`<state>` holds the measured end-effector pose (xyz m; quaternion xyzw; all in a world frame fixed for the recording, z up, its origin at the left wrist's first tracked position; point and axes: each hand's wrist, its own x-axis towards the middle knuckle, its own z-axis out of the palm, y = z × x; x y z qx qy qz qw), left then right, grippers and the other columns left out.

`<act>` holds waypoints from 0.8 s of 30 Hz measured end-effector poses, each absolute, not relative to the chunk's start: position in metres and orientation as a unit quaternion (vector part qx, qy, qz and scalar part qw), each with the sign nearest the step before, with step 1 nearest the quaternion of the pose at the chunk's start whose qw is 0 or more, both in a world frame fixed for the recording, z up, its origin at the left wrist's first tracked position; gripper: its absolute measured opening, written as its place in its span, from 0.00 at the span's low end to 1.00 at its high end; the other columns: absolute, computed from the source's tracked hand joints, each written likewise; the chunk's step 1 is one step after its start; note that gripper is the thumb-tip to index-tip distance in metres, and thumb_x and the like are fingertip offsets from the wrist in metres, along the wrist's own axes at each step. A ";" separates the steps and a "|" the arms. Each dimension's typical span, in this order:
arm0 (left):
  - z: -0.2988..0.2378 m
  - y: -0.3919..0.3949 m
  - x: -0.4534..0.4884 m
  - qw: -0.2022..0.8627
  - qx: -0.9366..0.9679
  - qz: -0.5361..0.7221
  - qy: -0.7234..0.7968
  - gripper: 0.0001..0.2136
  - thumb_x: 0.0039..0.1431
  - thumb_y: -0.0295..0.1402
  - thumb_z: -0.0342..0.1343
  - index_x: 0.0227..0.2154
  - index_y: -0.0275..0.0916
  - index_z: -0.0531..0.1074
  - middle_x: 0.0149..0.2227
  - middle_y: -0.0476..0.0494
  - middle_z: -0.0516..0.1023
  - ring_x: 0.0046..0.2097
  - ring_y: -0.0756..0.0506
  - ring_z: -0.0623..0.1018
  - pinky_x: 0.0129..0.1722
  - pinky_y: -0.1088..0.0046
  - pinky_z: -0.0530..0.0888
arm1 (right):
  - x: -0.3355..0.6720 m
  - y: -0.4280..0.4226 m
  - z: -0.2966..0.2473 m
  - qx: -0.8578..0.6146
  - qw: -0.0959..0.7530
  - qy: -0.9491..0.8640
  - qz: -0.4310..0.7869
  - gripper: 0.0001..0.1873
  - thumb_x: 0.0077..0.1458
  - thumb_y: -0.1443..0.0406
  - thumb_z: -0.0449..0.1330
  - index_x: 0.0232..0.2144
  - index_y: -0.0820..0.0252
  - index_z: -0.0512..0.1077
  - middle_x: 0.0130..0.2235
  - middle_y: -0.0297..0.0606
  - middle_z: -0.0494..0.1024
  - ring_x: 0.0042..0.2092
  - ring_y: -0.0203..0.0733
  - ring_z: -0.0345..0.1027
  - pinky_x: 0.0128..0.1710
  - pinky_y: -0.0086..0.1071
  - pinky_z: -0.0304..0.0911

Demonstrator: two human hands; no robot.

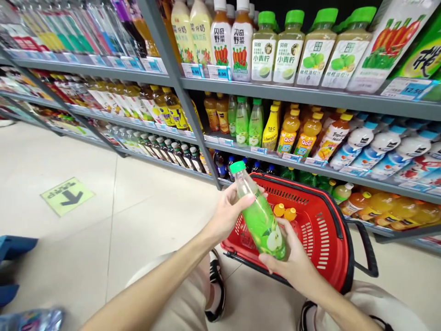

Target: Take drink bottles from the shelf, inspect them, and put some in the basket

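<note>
A green apple drink bottle (262, 220) with a green cap is held at a tilt between both hands. My left hand (231, 207) grips it near the neck, thumb across the front. Around its lower end my right hand (287, 253) is closed, with the thumb near the base. Beneath the bottle stands a red shopping basket (332, 234) with slotted walls and a black handle (367, 253). Inside the basket, orange-capped bottles (285, 211) are partly hidden behind the held bottle and my right hand.
Grey shelves (310, 99) full of drinks run along the far side. Similar green apple bottles (255, 123) stand on the middle shelf. A green arrow sticker (68, 196) marks the floor at left. Blue stool-like legs (14, 250) and a plastic-wrapped item (32, 319) lie near the left edge.
</note>
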<state>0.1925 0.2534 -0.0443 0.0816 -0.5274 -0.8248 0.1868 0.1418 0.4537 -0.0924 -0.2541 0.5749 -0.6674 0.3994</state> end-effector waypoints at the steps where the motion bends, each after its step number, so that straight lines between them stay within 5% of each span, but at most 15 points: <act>1: -0.044 0.251 0.193 0.183 0.079 -0.818 -0.539 0.22 0.53 0.44 0.73 0.44 0.36 0.76 0.49 0.35 0.83 0.48 0.38 0.84 0.46 0.63 0.82 | 0.142 0.455 -0.090 -0.253 0.421 0.561 -0.666 0.30 0.59 0.58 0.72 0.57 0.51 0.63 0.53 0.39 0.74 0.39 0.39 0.76 0.43 0.36 0.73; 4: -0.041 0.252 0.196 0.162 0.043 -0.826 -0.538 0.20 0.51 0.44 0.74 0.39 0.38 0.73 0.46 0.37 0.84 0.48 0.38 0.84 0.45 0.64 0.81 | 0.139 0.460 -0.086 -0.256 0.521 0.465 -0.669 0.23 0.64 0.56 0.67 0.56 0.52 0.64 0.49 0.40 0.75 0.30 0.38 0.74 0.31 0.36 0.74; 9: -0.037 0.263 0.196 0.093 -0.023 -0.865 -0.493 0.23 0.54 0.43 0.72 0.47 0.41 0.70 0.45 0.39 0.84 0.49 0.37 0.84 0.49 0.57 0.81 | 0.136 0.470 -0.091 -0.168 0.616 0.340 -0.691 0.26 0.62 0.53 0.66 0.57 0.57 0.68 0.46 0.47 0.77 0.44 0.53 0.78 0.20 0.30 0.72; 16: -0.038 0.279 0.184 0.205 0.098 -0.780 -0.583 0.18 0.51 0.42 0.73 0.37 0.37 0.73 0.35 0.42 0.82 0.37 0.42 0.83 0.39 0.65 0.81 | 0.148 0.459 -0.098 0.005 0.518 0.391 -0.761 0.27 0.59 0.45 0.63 0.48 0.61 0.73 0.36 0.44 0.79 0.32 0.47 0.75 0.15 0.28 0.66; 24: -0.038 0.305 0.191 0.154 0.080 -0.728 -0.663 0.16 0.52 0.41 0.71 0.36 0.38 0.74 0.34 0.42 0.80 0.34 0.45 0.79 0.36 0.68 0.78 | 0.165 0.459 -0.118 0.067 0.523 0.405 -0.747 0.24 0.57 0.46 0.60 0.35 0.62 0.74 0.29 0.40 0.76 0.27 0.45 0.73 0.13 0.27 0.59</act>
